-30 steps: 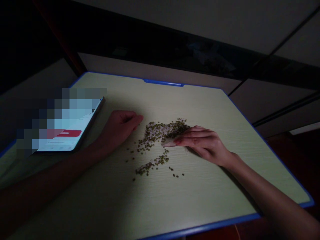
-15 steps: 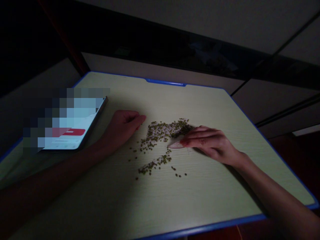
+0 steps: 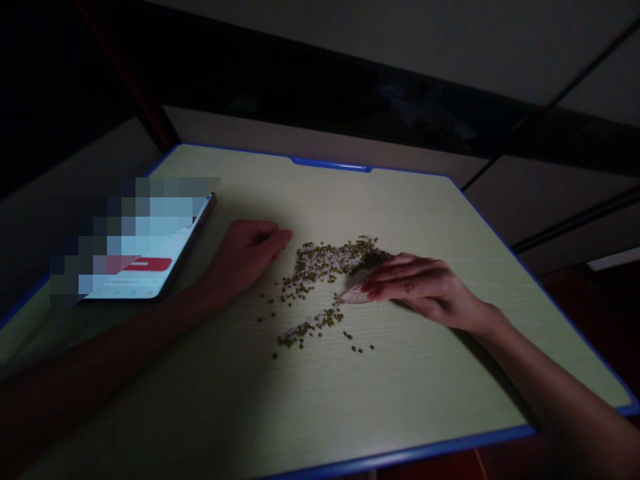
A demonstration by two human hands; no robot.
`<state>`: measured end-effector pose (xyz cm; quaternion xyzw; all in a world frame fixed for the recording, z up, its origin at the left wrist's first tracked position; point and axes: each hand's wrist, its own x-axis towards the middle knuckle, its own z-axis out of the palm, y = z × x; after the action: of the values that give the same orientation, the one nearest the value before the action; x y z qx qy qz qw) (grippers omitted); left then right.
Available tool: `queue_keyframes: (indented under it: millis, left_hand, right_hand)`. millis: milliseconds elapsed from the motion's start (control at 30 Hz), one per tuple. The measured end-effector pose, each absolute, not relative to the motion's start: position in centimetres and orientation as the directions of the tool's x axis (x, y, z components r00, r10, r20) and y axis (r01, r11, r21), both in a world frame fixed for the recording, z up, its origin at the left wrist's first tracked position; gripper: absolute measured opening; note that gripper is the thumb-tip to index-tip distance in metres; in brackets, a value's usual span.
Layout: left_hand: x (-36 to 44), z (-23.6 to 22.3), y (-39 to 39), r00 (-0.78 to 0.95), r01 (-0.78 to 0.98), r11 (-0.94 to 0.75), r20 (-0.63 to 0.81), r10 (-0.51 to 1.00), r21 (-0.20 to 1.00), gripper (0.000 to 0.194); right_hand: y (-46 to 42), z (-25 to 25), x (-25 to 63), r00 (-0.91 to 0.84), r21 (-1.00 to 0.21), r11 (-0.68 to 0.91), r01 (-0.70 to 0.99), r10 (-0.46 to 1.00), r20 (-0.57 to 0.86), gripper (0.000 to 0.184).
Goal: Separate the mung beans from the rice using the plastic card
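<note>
A loose pile of small green beans (image 3: pixel 313 273), which look like mung beans, lies mixed with white grains (image 3: pixel 333 257) on the table. Nearer to me is a smaller strip of the same mix (image 3: pixel 310 327). My right hand (image 3: pixel 425 287) is at the pile's right side, its fingers closed on a thin, pale, pointed piece (image 3: pixel 357 293), perhaps plastic; its kind is unclear. My left hand (image 3: pixel 255 250) rests left of the pile, fingers curled and thumb pressed to the forefinger. Whatever may be in that pinch is too small to name.
The pale wood-grain table (image 3: pixel 425 387) has a blue rim. A lit tablet or phone (image 3: pixel 135 287), partly blurred out, stands at the left beside my left forearm. Light cabinet panels (image 3: pixel 565 213) rise behind the table. Several stray beans (image 3: pixel 357 349) lie toward me.
My right hand has shifted very slightly, and the pale piece in it has tilted a little, its tip moving slightly right and toward me. My left hand has stayed put.
</note>
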<state>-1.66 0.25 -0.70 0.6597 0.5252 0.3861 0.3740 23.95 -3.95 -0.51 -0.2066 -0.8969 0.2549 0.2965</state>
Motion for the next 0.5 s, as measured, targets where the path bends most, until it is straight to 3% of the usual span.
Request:
queue_keyframes:
  millis: [500]
  left_hand:
    - [-1.76, -0.84, 0.21, 0.142, 0.408, -0.146, 0.096, 0.985, 0.901, 0.036]
  right_hand:
    - [-4.39, 0.45, 24.65, -0.757, -0.582, 0.769, 0.264, 0.54, 0.369, 0.028]
